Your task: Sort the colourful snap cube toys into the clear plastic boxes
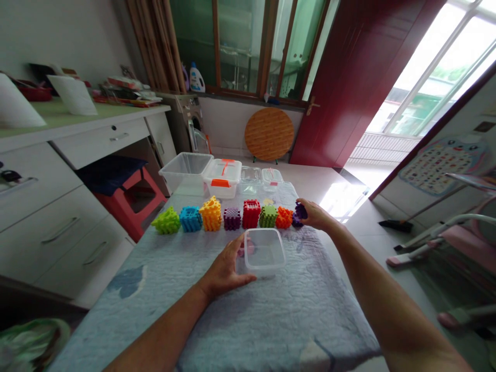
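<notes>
A row of spiky plastic block toys stands across the table: lime green [166,221], blue [190,218], yellow-orange [211,213], purple [231,218], red [251,213], green [267,215] and orange [284,217]. My right hand [314,215] grips a dark purple block [299,213] at the row's right end. My left hand [225,268] rests on the table against the left side of a small clear container [264,251]. A pink piece [248,248] shows by its left wall.
Clear storage boxes stand at the table's far edge: an open bin [185,170], a lidded box with orange clips [222,177], two small ones [251,179]. White drawers [58,206] and a red stool [129,199] are on the left. The blue quilted cover [271,320] spreads below.
</notes>
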Motion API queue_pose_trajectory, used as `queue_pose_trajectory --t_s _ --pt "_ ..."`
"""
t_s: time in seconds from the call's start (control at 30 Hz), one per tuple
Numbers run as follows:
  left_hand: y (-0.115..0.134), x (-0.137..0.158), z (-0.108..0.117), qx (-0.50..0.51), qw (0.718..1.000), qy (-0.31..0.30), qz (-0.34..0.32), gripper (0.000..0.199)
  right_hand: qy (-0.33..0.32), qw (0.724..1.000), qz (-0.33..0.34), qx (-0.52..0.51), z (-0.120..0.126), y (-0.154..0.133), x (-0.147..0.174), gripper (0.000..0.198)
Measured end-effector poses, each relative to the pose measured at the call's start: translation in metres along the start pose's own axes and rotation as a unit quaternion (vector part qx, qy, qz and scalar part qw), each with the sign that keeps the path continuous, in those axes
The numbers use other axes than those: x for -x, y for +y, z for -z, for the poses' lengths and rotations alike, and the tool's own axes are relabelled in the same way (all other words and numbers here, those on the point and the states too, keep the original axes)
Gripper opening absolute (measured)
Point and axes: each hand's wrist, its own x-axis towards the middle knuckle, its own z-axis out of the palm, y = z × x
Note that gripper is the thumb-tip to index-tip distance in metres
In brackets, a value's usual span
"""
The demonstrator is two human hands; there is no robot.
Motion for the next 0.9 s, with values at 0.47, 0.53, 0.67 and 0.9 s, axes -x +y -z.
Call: queue_pose_trajectory --t_s 0.47,0.53,0.67,0.9 --pt "-0.001 0.002 -0.003 -0.054 0.998 0.027 -0.031 0.104 -0.228 0.955 0.176 -0.077 0.041 -0.159 0.048 0.070" --pt "-0.001 0.002 -0.003 -0.059 0.997 0.028 -0.037 0.103 -0.235 0.957 0.164 -0.044 0.032 -0.165 0.044 0.067" --pt "-0.001 0.002 -0.002 -0.059 0.998 0.024 -0.029 0.104 -0.229 0.956 0.186 -0.003 0.014 -0.170 0.036 0.060" --pt "0.001 0.001 -0.002 -0.072 0.997 0.021 -0.023 0.103 -0.222 0.943 0.237 0.072 -0.008 -0.175 0.031 0.042"
